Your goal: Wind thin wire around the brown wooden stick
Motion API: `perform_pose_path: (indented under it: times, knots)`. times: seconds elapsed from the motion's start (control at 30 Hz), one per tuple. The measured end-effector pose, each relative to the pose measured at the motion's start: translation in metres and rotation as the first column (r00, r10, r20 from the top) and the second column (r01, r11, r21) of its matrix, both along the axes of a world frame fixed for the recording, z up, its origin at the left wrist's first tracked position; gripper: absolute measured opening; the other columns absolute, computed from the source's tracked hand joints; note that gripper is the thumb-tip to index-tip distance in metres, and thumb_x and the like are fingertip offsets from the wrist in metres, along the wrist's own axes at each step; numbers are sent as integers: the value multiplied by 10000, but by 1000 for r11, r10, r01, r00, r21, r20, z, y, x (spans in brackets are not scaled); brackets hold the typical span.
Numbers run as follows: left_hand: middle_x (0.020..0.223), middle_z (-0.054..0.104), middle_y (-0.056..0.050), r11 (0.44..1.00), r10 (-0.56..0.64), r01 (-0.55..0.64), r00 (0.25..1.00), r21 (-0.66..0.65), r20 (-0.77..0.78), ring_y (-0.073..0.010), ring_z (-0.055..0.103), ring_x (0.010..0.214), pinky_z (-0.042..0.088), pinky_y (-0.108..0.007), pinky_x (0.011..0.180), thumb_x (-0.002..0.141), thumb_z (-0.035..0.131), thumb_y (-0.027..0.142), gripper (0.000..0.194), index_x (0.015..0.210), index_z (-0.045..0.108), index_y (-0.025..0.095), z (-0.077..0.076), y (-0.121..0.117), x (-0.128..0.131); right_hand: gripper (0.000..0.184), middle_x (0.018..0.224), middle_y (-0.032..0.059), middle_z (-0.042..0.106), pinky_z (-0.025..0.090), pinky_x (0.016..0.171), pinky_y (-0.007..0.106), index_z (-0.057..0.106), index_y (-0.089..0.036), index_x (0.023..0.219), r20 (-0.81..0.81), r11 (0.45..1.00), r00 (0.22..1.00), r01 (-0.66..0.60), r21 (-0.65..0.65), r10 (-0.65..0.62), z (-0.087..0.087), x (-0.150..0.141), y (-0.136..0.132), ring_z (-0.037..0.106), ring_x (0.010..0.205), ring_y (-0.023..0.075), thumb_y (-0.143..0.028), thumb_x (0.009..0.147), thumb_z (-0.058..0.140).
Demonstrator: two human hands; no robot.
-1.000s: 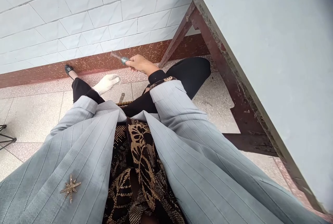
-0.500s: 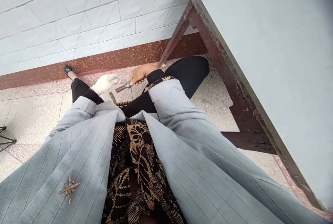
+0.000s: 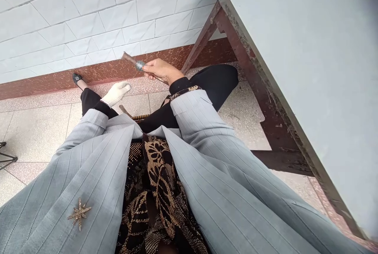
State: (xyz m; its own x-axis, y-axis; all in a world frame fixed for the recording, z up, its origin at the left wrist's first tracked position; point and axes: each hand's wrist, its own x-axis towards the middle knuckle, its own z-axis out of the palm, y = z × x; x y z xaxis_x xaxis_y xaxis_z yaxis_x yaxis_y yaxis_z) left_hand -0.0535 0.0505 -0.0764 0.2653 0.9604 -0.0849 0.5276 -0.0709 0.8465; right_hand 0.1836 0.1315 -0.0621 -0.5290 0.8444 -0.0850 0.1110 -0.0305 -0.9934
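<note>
In my bare right hand (image 3: 161,71) is a short brown stick (image 3: 128,58) with a bluish-grey coil of wire or thread wound around its middle. My fingers close round it just right of the coil, and its free end points up and left toward the wall. To the left, my left hand (image 3: 116,93) wears a white knitted glove. Its fingers are pressed together, and whatever they pinch is too small to make out. Below it a second brownish stick end (image 3: 123,109) rises near a dark-and-gold woven edge (image 3: 140,117) at my lap.
A table with a pale top (image 3: 310,69) and dark red wooden legs (image 3: 201,37) stands close on my right. Ahead is a white tiled wall (image 3: 126,10) with a red-brown skirting (image 3: 106,69). A thin black metal frame (image 3: 8,159) stands on the floor at the left.
My right hand dipped with the stick half a second ago, its end pointing down-left; now it is raised again, pointing up-left. My left hand has drawn slightly left. The stick end near my lap has tilted left.
</note>
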Motion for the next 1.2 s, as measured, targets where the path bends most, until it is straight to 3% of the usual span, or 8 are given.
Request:
perform_pose_path:
  times: [0.23, 0.4, 0.57, 0.73, 0.83, 0.9, 1.03, 1.2]
  knots:
    - [615, 442, 35, 999, -32, 33, 994, 6, -107, -108, 389, 561, 336, -260, 568, 940, 534, 342, 214, 828, 604, 174, 0, -1, 3, 322, 597, -4, 599, 386, 491, 225, 655, -159, 800, 307, 995, 950, 36, 89, -62, -8, -1, 7, 494, 502, 82, -420, 960, 755]
    - [665, 514, 10, 994, -73, 86, 980, 62, -187, -134, 466, 671, 391, -279, 654, 912, 526, 345, 231, 792, 616, 168, 0, 0, 4, 217, 656, 39, 638, 441, 586, 253, 724, -129, 899, 618, 988, 785, -51, 144, -49, -6, -4, 6, 576, 611, 126, -334, 967, 737]
    - [722, 574, -4, 989, -96, 118, 968, 84, -233, -142, 500, 710, 416, -293, 703, 902, 521, 352, 245, 798, 635, 161, 1, 2, 3, 264, 631, -3, 594, 402, 600, 269, 666, -131, 766, 773, 919, 577, -393, -21, 264, -3, -6, 1, 510, 555, 98, -271, 988, 688]
    - [726, 577, 2, 993, -99, 109, 980, 45, -172, -135, 495, 699, 419, -275, 683, 897, 560, 370, 236, 847, 639, 154, 4, 3, 3, 244, 599, -40, 593, 345, 551, 227, 659, -112, 802, 598, 751, 488, -571, -332, 636, -8, -6, -1, 479, 494, 60, -251, 1002, 681]
    - [692, 559, 10, 995, -100, 99, 994, -29, -37, -111, 461, 621, 384, -252, 604, 900, 649, 426, 274, 845, 621, 158, 4, 2, 5, 260, 587, -48, 607, 344, 523, 206, 690, -115, 832, 459, 700, 537, -619, -355, 708, -3, -2, -4, 485, 481, 55, -338, 928, 783]
    - [648, 524, 21, 993, -85, 90, 994, -82, 68, -97, 425, 555, 354, -245, 548, 905, 691, 473, 321, 841, 613, 167, 4, 1, 6, 310, 616, -49, 632, 365, 514, 195, 702, -133, 844, 341, 734, 651, -620, -278, 679, 5, 3, -7, 503, 491, 52, -417, 886, 822]
    - [551, 395, 55, 989, -53, 77, 983, -129, 176, -88, 332, 477, 299, -236, 481, 976, 618, 533, 380, 833, 615, 180, 2, -2, 4, 412, 631, -35, 629, 378, 482, 191, 650, -167, 855, 17, 969, 969, -246, 5, 246, 14, 10, -7, 495, 504, 59, -551, 898, 790]
    - [551, 379, 51, 993, -35, 51, 988, -104, 154, -88, 320, 483, 286, -235, 478, 979, 611, 497, 355, 813, 607, 184, 5, -1, 1, 414, 513, -43, 514, 361, 444, 222, 588, -206, 846, 44, 998, 997, 59, 11, -59, 0, 4, 7, 461, 473, 98, -586, 947, 720]
